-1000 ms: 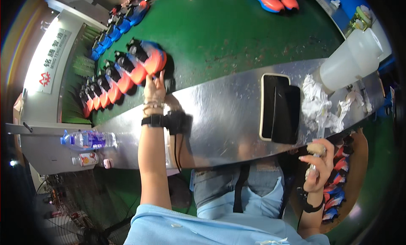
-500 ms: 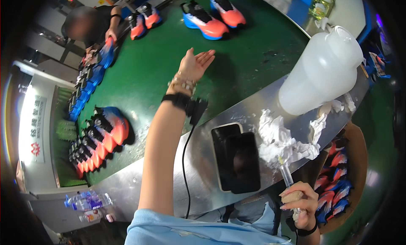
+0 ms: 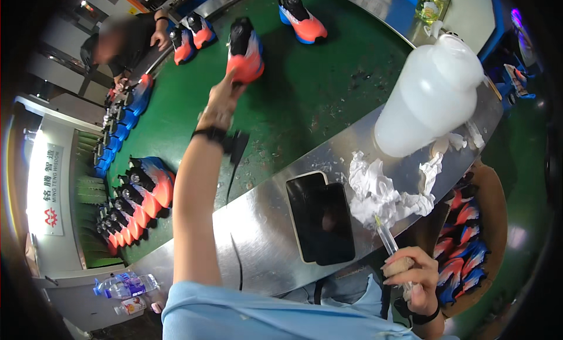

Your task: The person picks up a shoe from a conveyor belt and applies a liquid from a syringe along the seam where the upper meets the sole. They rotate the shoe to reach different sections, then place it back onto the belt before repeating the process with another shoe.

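My left hand (image 3: 226,97) reaches out over the green surface and is closed on the toe of a coral, white and black sneaker (image 3: 245,50), heel pointing away from me. A second sneaker (image 3: 302,17) in coral, black and blue stands to its right. My right hand (image 3: 415,278), low at the right, grips a slim clear stick-like tool (image 3: 387,239) and a tan lump (image 3: 400,266); the tool's tip points at crumpled white tissue (image 3: 375,190) on the metal ledge (image 3: 249,240). What the tan lump is, I cannot tell.
Two phones (image 3: 321,223) and a large white bottle (image 3: 428,99) stand along the ledge. Rows of sneakers (image 3: 141,190) line the left, near a co-worker (image 3: 138,38). A box of sneakers (image 3: 489,223) is at right; plastic bottles (image 3: 126,285) lie lower left. A black cable trails from my left wrist.
My left hand has moved left and away, from empty with fingers spread to holding the nearer sneaker's toe. That sneaker has shifted left and turned. The co-worker's hand has left the blue-soled shoe.
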A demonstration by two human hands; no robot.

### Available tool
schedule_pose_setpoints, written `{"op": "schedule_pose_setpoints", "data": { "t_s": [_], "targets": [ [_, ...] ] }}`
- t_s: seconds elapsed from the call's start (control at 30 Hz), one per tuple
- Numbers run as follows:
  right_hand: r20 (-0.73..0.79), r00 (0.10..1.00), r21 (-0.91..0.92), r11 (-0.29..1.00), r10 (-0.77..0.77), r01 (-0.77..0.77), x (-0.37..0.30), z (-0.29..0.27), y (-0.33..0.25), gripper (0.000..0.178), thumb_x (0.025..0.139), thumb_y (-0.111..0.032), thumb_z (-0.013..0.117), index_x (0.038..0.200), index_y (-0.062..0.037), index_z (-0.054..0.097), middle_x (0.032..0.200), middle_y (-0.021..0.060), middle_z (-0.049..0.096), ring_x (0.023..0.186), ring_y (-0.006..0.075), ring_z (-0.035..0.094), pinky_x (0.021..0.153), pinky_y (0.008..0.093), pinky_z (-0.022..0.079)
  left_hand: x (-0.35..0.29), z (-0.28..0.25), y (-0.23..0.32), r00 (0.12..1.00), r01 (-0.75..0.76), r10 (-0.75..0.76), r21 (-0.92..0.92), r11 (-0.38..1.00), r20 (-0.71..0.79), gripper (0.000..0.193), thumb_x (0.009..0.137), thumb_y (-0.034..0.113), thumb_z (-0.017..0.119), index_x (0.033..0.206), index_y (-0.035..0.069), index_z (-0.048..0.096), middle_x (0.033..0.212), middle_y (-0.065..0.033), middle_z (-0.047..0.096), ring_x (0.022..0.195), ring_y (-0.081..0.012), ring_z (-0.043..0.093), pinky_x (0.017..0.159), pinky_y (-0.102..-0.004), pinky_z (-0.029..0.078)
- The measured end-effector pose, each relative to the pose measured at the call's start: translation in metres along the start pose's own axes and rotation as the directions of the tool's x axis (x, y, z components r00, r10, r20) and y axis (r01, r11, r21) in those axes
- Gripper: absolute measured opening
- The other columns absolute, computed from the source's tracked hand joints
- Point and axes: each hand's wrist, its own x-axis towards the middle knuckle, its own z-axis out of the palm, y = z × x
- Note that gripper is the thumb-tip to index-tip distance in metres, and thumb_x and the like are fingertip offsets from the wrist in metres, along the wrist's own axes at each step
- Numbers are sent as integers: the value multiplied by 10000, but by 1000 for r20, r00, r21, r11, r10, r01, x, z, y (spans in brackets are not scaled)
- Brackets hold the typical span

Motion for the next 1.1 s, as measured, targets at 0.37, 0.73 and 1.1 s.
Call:
{"op": "schedule_pose_setpoints", "data": {
  "t_s": [0.37,0.73,1.1],
  "targets": [
    [-150,983,-20,995,-101,100,-18,27,-1,273,768,-204,443,669,-12,610,944,218,539,753,248,576,682,310,452,-531,-190,-55,984,42,-90,-285,958,-156,367,899,251,481,1174,9,465,1140,-83,560,1036,-181,543,887,-298,443],
    [-109,990,-184,981,-84,63,-32,56,-4,294,817,-170,450,660,30,598,997,166,550,705,154,547,607,254,415,-578,-240,-57,729,-292,397,272,917,-558,420,879,296,522,1133,-37,497,1080,-112,564,1003,-202,550,864,-335,448],
    [153,947,560,814,-281,151,-25,87,-88,577,861,-447,350,594,-20,630,916,233,475,716,285,548,678,353,473,-464,-121,2,363,-908,817,369,200,449,466,695,224,698,1019,-54,511,926,-147,616,832,-209,568,771,-306,446]
  ]
}}
